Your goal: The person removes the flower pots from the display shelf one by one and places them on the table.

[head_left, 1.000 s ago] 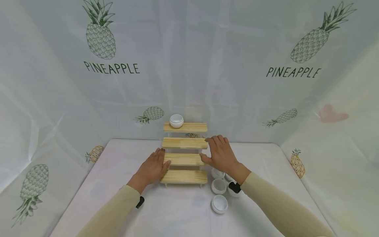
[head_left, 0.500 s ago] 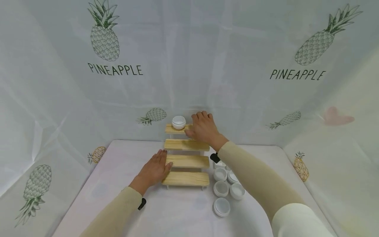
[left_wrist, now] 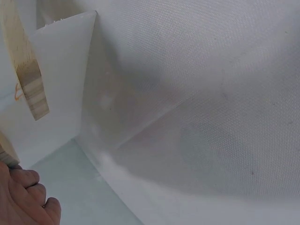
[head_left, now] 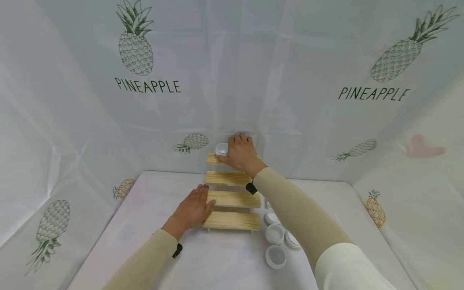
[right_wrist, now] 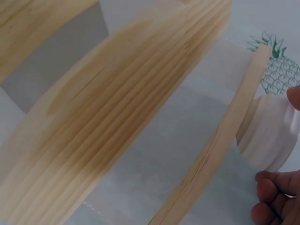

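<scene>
A stepped wooden display stand (head_left: 232,220) with pale boards stands at the back of the table. On the left end of its top board sits a small round white jar (head_left: 221,149), also seen as a white jar (right_wrist: 267,133) in the right wrist view. My right hand (head_left: 241,152) reaches over the top board and pinches this jar, thumb on one side, fingertips on the other; it hides the jar's right part. My left hand (head_left: 192,206) rests against the stand's left side, fingers straight, thumb over a lower board. Its fingers (left_wrist: 28,192) lie beside a board end in the left wrist view.
Several similar white jars (head_left: 274,234) stand right of the stand, some hidden beneath my right forearm. A white cloth backdrop (head_left: 290,117) with printed pineapples rises close behind the stand. The white-covered table (head_left: 152,209) extends to both sides.
My right hand has moved from the stand's right side up and left to the jar on the top board, taking hold of it. My left hand stays at the stand. The head view has shifted slightly.
</scene>
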A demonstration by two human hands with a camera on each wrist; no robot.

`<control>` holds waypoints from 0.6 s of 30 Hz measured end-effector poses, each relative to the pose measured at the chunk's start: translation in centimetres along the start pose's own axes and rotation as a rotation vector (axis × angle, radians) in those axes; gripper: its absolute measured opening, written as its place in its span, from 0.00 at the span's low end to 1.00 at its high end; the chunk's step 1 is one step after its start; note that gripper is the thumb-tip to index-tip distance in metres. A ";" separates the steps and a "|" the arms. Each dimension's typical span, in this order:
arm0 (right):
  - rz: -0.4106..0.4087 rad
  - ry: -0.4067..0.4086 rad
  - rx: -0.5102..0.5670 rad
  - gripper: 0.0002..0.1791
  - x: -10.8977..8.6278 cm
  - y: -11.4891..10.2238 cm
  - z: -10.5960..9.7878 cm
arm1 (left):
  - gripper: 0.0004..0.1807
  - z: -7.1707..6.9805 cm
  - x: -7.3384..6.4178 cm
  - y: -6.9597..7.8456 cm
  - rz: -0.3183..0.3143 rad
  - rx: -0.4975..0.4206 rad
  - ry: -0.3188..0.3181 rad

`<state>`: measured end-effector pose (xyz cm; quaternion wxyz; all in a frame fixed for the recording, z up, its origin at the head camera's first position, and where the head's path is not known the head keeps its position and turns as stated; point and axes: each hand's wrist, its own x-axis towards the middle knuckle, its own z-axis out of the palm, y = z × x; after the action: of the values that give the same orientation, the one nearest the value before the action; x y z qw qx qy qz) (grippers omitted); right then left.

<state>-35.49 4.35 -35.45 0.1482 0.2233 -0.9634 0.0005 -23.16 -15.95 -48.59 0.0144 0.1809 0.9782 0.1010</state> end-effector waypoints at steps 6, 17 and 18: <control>0.011 -0.020 0.007 0.44 0.1 0.0 0.0 | 0.43 0.3 0.2 -0.1 0.002 0.000 0.002; -0.061 0.064 -0.002 0.34 -1.1 0.8 0.4 | 0.42 0.5 0.2 0.0 0.000 0.020 0.035; -0.067 0.080 -0.010 0.33 -1.2 0.9 0.5 | 0.42 0.4 0.2 0.0 0.000 0.015 0.036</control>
<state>-34.97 5.66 -36.22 0.1874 0.2543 -0.9488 -0.0005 -23.30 -15.76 -49.02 -0.0046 0.1793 0.9790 0.0970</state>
